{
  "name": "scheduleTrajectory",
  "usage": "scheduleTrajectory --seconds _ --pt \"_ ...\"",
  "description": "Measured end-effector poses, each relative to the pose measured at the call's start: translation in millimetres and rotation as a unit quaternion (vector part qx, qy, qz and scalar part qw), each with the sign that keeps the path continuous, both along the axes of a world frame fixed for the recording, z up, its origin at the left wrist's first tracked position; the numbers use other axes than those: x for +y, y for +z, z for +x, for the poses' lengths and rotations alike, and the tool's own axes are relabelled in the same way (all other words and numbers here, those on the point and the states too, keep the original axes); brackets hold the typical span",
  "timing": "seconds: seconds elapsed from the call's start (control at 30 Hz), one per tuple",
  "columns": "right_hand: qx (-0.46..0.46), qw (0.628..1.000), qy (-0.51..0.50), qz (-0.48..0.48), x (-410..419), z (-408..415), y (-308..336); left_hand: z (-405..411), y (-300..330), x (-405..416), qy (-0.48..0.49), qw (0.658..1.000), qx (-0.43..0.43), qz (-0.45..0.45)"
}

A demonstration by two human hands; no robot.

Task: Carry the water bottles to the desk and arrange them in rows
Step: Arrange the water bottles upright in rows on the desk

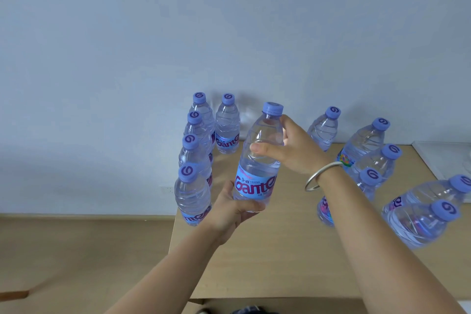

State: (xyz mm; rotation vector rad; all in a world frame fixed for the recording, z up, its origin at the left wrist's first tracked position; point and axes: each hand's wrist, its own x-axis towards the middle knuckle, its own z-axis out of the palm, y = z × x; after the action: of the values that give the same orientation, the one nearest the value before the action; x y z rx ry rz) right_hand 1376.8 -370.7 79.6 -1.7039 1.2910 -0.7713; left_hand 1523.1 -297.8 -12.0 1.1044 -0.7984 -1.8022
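Note:
I hold one clear water bottle (260, 158) with a blue cap and blue label upright above the wooden desk (280, 250). My left hand (237, 214) cups its base from below. My right hand (290, 148), with a silver bangle on the wrist, grips its upper body just under the neck. A row of several like bottles (195, 160) stands along the desk's left edge, and another bottle (227, 125) stands beside the farthest one. Several more bottles (369, 150) stand loosely grouped on the right half of the desk.
The desk stands against a pale wall (229, 33), its left edge dropping to a wooden floor (76, 250). A white surface (443, 158) adjoins the desk at the far right. Bare desk top lies between the left row and the right group.

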Motion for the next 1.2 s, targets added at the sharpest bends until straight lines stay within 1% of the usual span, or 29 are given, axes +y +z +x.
scheduleTrajectory --seconds 0.13,0.23,0.3,0.43,0.6,0.83,1.0,1.2 --pt "0.003 1.0 -0.015 0.002 -5 5 -10 -5 -8 -4 0.041 0.999 0.001 0.033" --pt "0.007 0.999 -0.041 -0.017 -9 13 -24 -13 -15 -12 0.123 0.989 -0.038 0.073" --pt "0.016 0.998 -0.05 -0.029 -15 19 -35 -17 -20 -16 0.153 0.98 -0.083 0.091" --pt "0.039 0.996 -0.067 -0.037 -33 29 -51 -18 -29 -21 0.115 0.968 -0.198 0.104" --pt "0.064 0.996 -0.052 -0.034 -54 40 -66 -22 -38 -34 0.087 0.962 -0.244 0.089" --pt "0.061 0.996 -0.053 -0.035 -70 52 -83 -16 -43 -56 0.117 0.952 -0.25 0.132" --pt "0.062 0.997 -0.034 -0.027 -81 60 -92 -16 -44 -63 0.132 0.945 -0.253 0.159" --pt "0.033 0.999 -0.03 -0.016 -85 67 -95 -18 -44 -71 0.135 0.947 -0.236 0.172"
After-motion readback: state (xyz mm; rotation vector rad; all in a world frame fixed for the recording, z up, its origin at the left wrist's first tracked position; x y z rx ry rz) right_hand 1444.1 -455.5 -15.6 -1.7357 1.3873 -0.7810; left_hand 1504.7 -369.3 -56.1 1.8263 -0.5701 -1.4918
